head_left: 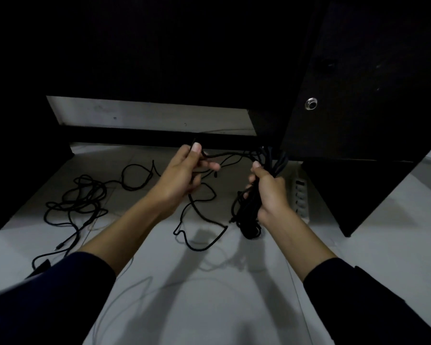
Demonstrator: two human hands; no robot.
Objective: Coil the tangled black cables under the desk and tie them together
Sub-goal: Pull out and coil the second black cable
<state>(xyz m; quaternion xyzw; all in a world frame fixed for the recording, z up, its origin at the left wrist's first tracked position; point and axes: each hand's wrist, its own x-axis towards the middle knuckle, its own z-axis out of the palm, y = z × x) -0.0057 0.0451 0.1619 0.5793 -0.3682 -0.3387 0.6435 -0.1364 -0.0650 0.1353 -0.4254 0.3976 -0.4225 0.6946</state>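
Note:
My right hand (269, 192) grips a coiled bundle of black cable (249, 220) held upright above the pale floor, its loops hanging below my fist. A loose strand (229, 155) runs from the bundle's top across to my left hand (182, 175), which pinches it between thumb and fingers. More slack from the same cable (197, 220) droops in loops onto the floor between my arms. A second tangled black cable (82, 197) lies in a heap on the floor to the left, apart from both hands.
The dark desk side panel (358, 95) stands close on the right, the desk underside overhead. A white power strip (300, 195) lies on the floor just right of the bundle. A dark panel (23, 158) stands at the left. A plug end (60, 245) trails near my left sleeve.

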